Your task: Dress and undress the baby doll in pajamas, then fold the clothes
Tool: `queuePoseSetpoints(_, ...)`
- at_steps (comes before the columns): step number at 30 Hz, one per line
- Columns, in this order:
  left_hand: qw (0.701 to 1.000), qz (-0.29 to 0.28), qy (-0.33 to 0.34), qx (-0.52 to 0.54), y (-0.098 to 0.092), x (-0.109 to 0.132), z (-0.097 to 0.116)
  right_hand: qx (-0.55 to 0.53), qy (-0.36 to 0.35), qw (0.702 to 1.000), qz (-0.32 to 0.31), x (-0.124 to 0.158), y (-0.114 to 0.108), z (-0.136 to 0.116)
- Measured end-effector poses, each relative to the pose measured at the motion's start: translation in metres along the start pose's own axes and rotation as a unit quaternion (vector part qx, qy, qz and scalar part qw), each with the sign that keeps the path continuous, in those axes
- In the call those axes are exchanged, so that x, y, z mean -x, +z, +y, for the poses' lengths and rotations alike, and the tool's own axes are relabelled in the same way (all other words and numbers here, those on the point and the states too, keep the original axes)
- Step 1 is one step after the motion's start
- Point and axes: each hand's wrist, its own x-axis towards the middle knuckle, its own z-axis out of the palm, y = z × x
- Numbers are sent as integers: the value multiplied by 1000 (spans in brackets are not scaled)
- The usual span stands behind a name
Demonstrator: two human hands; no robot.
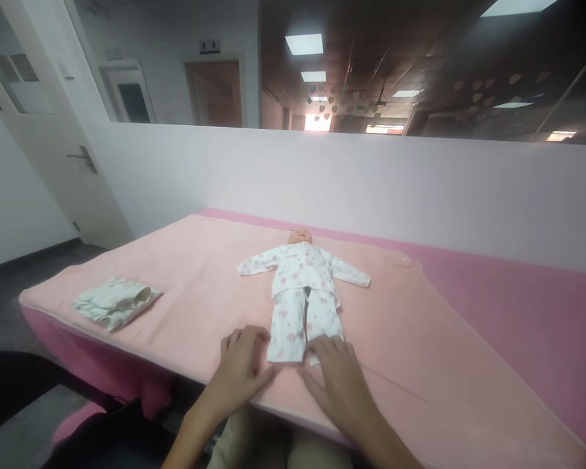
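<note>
A baby doll lies on its back, dressed in a white long-sleeved top and matching trousers, both with a pinkish print. The sleeves are spread out to the sides. My left hand is open beside the cuff of the left-hand trouser leg, thumb and fingers apart with the fingers curved. Over the lower end of the other leg lies my right hand, open, its fingertips touching the cloth and hiding part of that cuff. The thumb stands away from the fingers, near the table's front edge.
A folded patterned cloth lies toward the left end of the table. Peach sheeting covers most of the pink tabletop. Behind stands a white wall with a window above it; a door is at the left.
</note>
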Motion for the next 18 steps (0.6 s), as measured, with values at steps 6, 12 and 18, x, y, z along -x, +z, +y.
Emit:
queuePoseSetpoints(6,997,75,-1,-16,19,-2,9,3,26,999,41,-8,19,-5)
queuePoseSetpoints(12,985,169,-21,37,32,14,27,-23,51,997,52,-3,8,-18)
queuePoseSetpoints(18,990,139,-7,-2,34,35,28,-26,21,999,18,19,-3,-6)
